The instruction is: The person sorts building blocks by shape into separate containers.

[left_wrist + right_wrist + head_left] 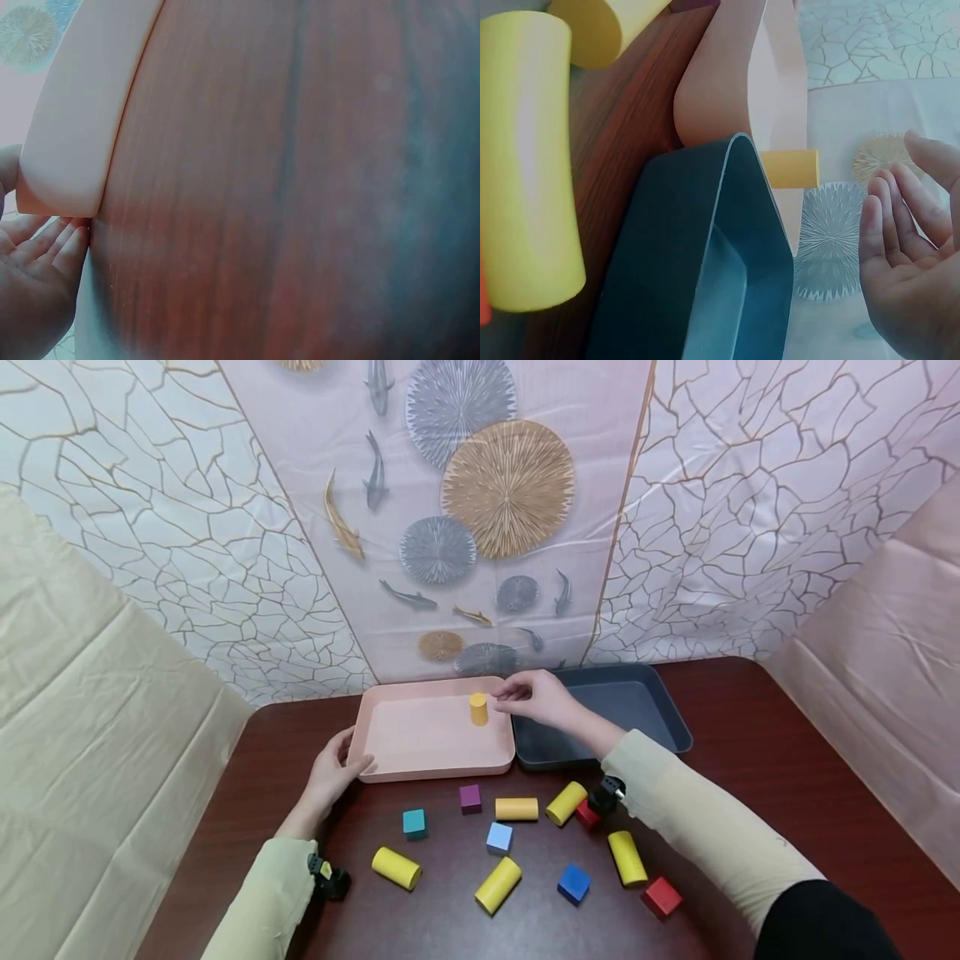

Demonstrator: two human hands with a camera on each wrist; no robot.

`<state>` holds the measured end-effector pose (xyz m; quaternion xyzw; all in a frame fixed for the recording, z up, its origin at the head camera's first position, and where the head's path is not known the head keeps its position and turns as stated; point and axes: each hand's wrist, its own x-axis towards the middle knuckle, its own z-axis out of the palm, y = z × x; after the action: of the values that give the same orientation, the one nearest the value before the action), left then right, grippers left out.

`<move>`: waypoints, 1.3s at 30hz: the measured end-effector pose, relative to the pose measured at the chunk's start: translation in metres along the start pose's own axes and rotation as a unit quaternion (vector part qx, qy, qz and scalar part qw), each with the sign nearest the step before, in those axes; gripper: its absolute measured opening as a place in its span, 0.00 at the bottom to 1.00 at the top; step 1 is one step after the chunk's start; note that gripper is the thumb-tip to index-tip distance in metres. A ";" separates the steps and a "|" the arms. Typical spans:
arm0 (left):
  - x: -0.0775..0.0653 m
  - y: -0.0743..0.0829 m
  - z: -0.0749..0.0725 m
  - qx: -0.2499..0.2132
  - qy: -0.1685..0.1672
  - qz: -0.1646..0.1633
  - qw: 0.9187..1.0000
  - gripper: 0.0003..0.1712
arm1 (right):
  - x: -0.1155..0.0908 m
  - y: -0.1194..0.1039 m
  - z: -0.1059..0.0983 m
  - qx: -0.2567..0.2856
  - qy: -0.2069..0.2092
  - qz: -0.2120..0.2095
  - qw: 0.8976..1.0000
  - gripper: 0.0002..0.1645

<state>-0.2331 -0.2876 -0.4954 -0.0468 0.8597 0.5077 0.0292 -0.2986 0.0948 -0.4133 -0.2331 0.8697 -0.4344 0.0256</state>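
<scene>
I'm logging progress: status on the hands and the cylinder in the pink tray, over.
Left hand holding pink tray by its corner. Right hand empty, beside orange cylinder. Cylinder upright in tray, nothing seen blocking it.

High head and close wrist views share a pink tray (412,739).

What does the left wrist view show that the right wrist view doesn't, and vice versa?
Only left wrist: the left hand, gripping one end of the pink tray.
Only right wrist: the right hand, empty; the dark tray; the upright orange-yellow cylinder; two lying cylinders; a red sliver and a purple sliver at frame edges.
Both: pink tray, table, patterned backdrop.
</scene>
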 end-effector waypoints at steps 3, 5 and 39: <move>-0.001 0.000 0.000 -0.001 0.000 0.001 1.000 0.43 | -0.006 -0.001 -0.004 0.008 -0.011 -0.001 1.000 0.14; -0.001 0.000 0.001 -0.001 0.001 0.001 1.000 0.43 | -0.009 0.000 -0.007 0.010 -0.017 -0.001 1.000 0.14; 0.000 0.000 0.000 -0.005 0.002 -0.001 1.000 0.43 | -0.087 0.024 -0.048 0.021 -0.033 0.008 0.999 0.12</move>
<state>-0.2331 -0.2878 -0.4957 -0.0489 0.8569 0.5123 0.0280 -0.2426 0.1801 -0.4158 -0.2397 0.8609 -0.4444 0.0631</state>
